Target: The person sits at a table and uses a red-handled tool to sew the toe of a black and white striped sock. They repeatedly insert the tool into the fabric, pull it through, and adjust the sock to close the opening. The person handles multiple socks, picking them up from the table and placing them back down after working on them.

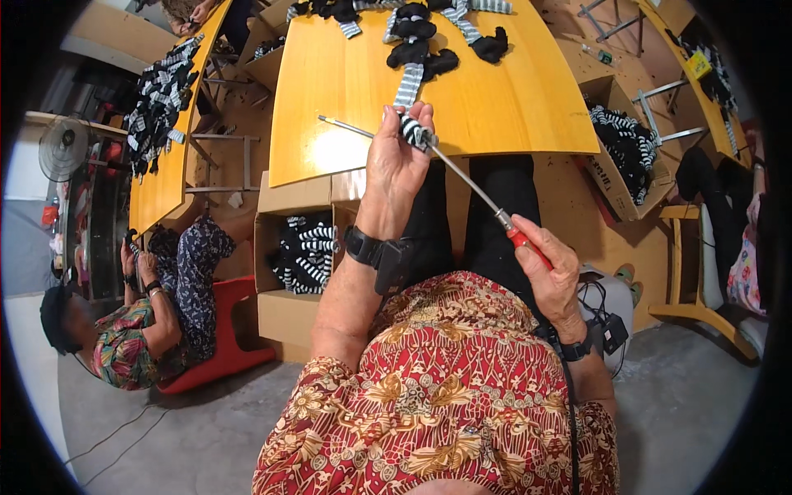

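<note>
My left hand (398, 157) is closed round a black-and-white striped sock (412, 130) just past the table's near edge. In my right hand (551, 266) is the red handle of a long, thin metal-shafted tool (474, 186). Its shaft slants up and left to the sock in my left hand, where its end is hidden. A thin metal rod (346, 126) with a pale tip sticks out on the other side of that hand; whether it belongs to the same tool I cannot tell. Beyond my fingers, grey-striped and black socks (410, 78) lie on the yellow table (511, 107).
An open cardboard box (289, 318) of striped socks stands below the table at left; another box (623, 148) stands at right. A seated co-worker (136, 330) is at left beside a second table (177, 157) heaped with socks. At right are a wooden chair (701, 309) and another person (745, 247).
</note>
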Demonstrator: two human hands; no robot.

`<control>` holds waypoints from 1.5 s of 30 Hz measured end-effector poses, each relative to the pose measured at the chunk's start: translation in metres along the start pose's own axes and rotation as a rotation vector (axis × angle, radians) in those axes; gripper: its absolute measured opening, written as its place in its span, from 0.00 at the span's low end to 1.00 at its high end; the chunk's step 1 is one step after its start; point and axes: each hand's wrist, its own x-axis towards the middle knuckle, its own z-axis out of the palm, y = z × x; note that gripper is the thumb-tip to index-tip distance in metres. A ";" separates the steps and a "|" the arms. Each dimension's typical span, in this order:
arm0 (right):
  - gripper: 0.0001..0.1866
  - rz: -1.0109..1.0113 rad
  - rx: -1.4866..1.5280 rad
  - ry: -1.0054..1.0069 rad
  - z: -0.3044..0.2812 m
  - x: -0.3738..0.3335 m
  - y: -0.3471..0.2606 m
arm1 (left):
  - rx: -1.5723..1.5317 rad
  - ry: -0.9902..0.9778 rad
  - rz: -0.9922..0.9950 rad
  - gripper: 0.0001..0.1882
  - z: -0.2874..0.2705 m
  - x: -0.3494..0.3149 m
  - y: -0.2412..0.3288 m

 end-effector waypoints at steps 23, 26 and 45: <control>0.20 -0.191 -0.101 0.138 0.020 0.004 -0.006 | 0.251 -0.113 0.226 0.15 0.047 -0.011 -0.029; 0.20 -0.214 -0.095 0.208 0.022 0.007 -0.006 | 0.253 -0.144 0.220 0.17 0.066 -0.012 -0.041; 0.17 0.033 0.220 0.234 0.016 0.030 -0.024 | 0.453 -0.365 0.078 0.23 0.085 -0.057 -0.076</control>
